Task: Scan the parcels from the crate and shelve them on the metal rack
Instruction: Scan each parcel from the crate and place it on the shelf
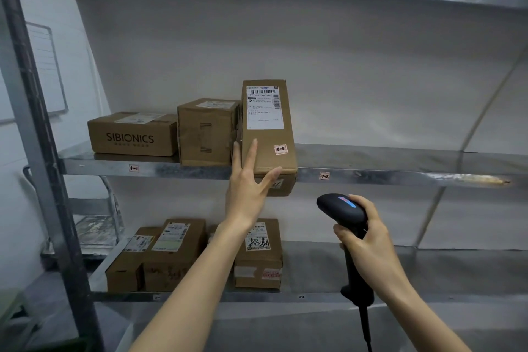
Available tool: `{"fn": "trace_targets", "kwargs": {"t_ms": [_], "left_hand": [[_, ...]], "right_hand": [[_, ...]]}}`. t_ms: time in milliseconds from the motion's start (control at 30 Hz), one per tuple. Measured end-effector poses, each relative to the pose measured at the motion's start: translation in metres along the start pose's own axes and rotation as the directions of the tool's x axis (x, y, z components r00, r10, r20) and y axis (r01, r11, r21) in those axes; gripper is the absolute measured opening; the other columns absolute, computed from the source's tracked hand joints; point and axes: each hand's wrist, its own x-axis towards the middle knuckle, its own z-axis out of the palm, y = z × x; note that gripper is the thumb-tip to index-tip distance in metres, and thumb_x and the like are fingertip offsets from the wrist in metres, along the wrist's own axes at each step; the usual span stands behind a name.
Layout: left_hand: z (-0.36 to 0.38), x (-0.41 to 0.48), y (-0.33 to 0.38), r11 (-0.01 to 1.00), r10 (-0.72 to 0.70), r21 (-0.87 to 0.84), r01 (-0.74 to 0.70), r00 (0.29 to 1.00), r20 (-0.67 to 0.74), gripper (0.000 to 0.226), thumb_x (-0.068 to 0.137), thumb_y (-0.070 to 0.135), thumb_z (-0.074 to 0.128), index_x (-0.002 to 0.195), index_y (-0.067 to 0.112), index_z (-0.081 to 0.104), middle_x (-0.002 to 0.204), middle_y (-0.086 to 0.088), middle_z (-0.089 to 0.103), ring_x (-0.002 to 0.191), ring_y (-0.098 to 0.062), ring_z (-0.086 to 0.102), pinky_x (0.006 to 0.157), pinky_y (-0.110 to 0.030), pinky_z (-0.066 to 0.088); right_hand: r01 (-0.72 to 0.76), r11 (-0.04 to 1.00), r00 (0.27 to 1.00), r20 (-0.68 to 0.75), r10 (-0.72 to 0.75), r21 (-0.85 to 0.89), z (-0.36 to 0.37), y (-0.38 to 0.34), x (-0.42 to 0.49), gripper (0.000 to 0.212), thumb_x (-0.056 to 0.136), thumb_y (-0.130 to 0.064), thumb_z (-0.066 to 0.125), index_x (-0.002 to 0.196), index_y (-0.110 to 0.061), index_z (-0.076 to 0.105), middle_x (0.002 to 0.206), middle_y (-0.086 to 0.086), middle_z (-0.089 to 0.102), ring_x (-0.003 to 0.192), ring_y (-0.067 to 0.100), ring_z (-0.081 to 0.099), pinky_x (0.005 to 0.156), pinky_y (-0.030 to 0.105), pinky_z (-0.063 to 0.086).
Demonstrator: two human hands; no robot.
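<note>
Tall parcel (267, 134) is standing upright on the metal rack (400, 177), middle shelf, tight beside the plain brown box (205, 134), but its bottom end looks like it hangs over the front lip. Left hand (247, 194) has a wide grip: fingers straight and flat on the front face, thumb near the bottom corner, so it's pushing, not holding. Right hand (368, 240) has its grip wrapped round the barcode scanner (343, 208), parked low off to the side. I'd push low and straight back till the base sits fully on the shelf. Push high and it could tip. Keep the label facing out.
</note>
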Motion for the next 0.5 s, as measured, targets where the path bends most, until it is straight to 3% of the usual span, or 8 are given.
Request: {"fn": "trace_targets", "kwargs": {"t_ms": [133,200,400,500], "left_hand": [[0.001,0.009,0.007,0.992,0.012,0.129,-0.006,0.999,-0.046,0.075,0.085,0.067,0.04,0.15,0.04,0.013,0.161,-0.001,-0.001,0.131,-0.034,0.044,0.09,-0.048,0.052],[0.001,0.017,0.011,0.982,0.005,0.187,0.003,0.999,-0.047,0.074,0.085,0.067,0.036,0.15,0.036,0.018,0.161,-0.004,0.003,0.127,-0.035,0.049,0.091,-0.051,0.049],[-0.01,0.036,0.009,0.984,-0.012,0.179,-0.01,0.993,0.119,0.079,0.084,0.066,0.047,0.15,0.032,0.02,0.16,-0.008,0.011,0.143,-0.03,0.022,0.109,-0.053,0.03],[-0.019,0.043,0.006,0.985,0.005,0.168,-0.039,0.98,0.2,0.084,0.083,0.061,0.055,0.151,0.03,0.017,0.159,-0.006,0.013,0.144,-0.027,0.021,0.113,-0.05,0.028]], "right_hand": [[-0.006,1.0,1.0,-0.012,0.006,-0.009,-0.002,0.003,0.001,0.051,0.086,-0.003,0.062,0.115,-0.044,0.05,0.098,-0.01,0.063,0.079,0.021,0.061,0.082,0.048,0.053],[-0.01,1.0,1.0,-0.015,0.009,-0.01,-0.003,0.004,0.002,0.052,0.086,-0.003,0.062,0.112,-0.046,0.05,0.096,-0.01,0.063,0.077,0.021,0.061,0.081,0.047,0.053],[-0.019,1.0,1.0,-0.023,0.018,-0.009,-0.006,0.008,0.0,0.051,0.085,-0.003,0.063,0.116,-0.041,0.05,0.1,-0.01,0.063,0.081,0.02,0.061,0.084,0.046,0.052],[-0.024,1.0,0.999,-0.026,0.024,-0.007,-0.007,0.01,-0.001,0.051,0.085,-0.003,0.063,0.117,-0.041,0.051,0.1,-0.01,0.063,0.082,0.02,0.061,0.084,0.046,0.052]]}}
